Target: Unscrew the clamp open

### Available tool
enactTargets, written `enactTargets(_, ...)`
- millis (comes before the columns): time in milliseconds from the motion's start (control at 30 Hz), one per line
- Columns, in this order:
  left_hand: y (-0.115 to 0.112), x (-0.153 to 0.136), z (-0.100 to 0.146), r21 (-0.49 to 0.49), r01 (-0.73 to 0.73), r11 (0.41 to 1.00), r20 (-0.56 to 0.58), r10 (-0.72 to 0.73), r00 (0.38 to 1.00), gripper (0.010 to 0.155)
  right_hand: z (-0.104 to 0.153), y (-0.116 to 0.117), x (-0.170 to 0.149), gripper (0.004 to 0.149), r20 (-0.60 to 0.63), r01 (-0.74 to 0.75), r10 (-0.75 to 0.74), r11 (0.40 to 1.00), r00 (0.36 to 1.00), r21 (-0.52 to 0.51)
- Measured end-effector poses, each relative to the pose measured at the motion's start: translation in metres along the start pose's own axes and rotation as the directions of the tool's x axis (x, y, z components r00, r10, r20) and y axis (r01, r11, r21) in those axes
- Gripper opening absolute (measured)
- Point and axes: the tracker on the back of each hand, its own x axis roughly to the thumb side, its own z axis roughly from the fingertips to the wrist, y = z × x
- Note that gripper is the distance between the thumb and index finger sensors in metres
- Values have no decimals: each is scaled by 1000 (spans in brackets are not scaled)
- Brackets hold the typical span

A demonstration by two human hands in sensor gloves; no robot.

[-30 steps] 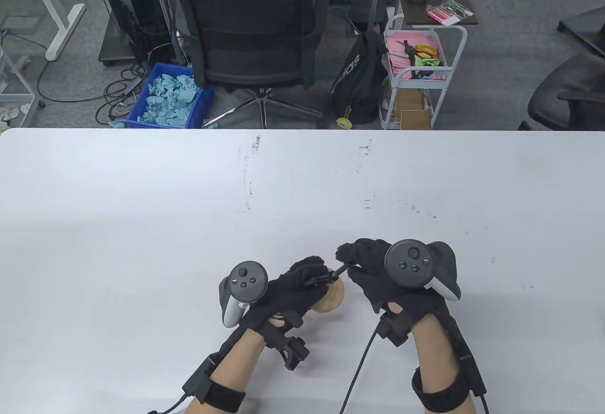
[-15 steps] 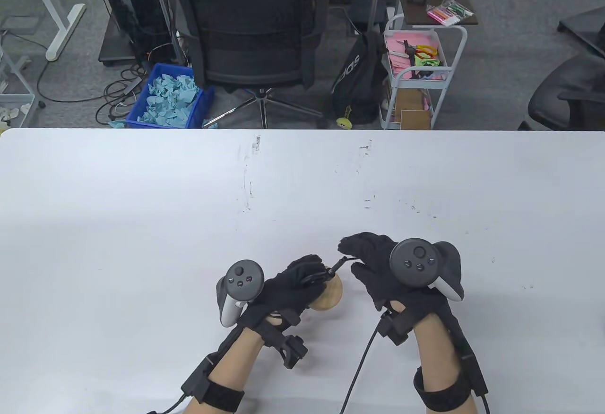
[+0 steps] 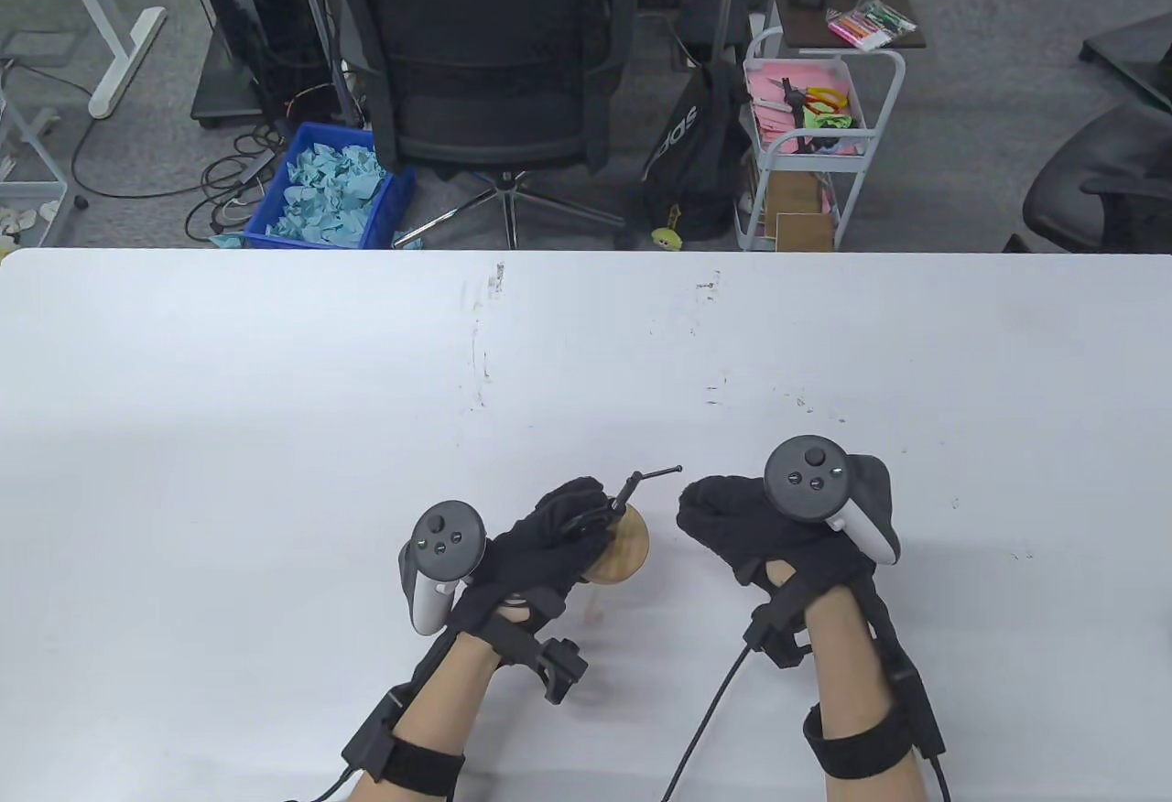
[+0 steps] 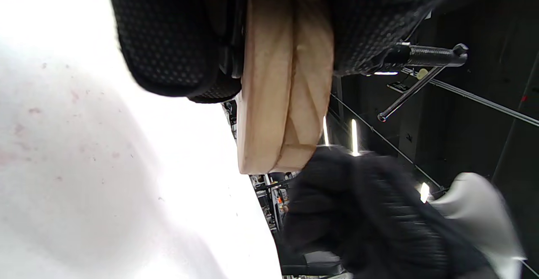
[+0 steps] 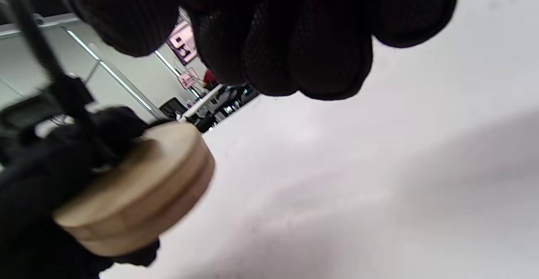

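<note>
We are holding the clamp (image 3: 600,523) in our left hand (image 3: 549,546), fingers wrapping its dark frame and the round wooden block (image 3: 621,550) pressed in it, low and near the table's (image 3: 275,399) front edge. In the left wrist view the wood is showing as two discs (image 4: 282,81) sandwiched together, our gloved fingers (image 4: 168,38) gripping on either side, so we are judging that the clamp is not yet open.

Just to the right, our right hand (image 3: 732,527) is hovering apart from the clamp, touching nothing, its fingers (image 5: 294,38) curling loosely in toward the palm with nothing in them.

Farther out, the screw (image 3: 627,493) is sticking up and away from our left fist, tilting toward the far right, and its thin crossbar handle (image 3: 659,472) is lying across the tip. That bar is sitting up and to the left of our right fingertips, across a small gap. We are reckoning the right hand is the nearer one for the next turn, reaching forward and leftward to take the bar and rotating about the screw's slanting axis.
</note>
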Motion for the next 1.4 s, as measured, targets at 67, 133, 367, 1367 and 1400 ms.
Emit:
enactTargets(67,0,0,-1,-7,-9,1000,6,9,1000,43,-8,13,-10,60,-14,81,-80,995,997,62)
enactTargets(133,-1,0,-1,-19,-31,999,10,31,999,42,-16,28,-20,65,-49,226,-221,961,974,161)
enactTargets(367,-5,-1,-1,-39,-34,999,19,35,999,42,-23,47,-21,72,-45,403,-404,888,914,223)
enactTargets(1367,9,2,2,12,-144,990,25,143,989,43,-17,33,-18,66,-9,189,-189,978,982,88)
enactTargets(1400,9,2,2,13,-140,990,26,140,990,43,-18,34,-18,66,-17,167,-166,983,986,70)
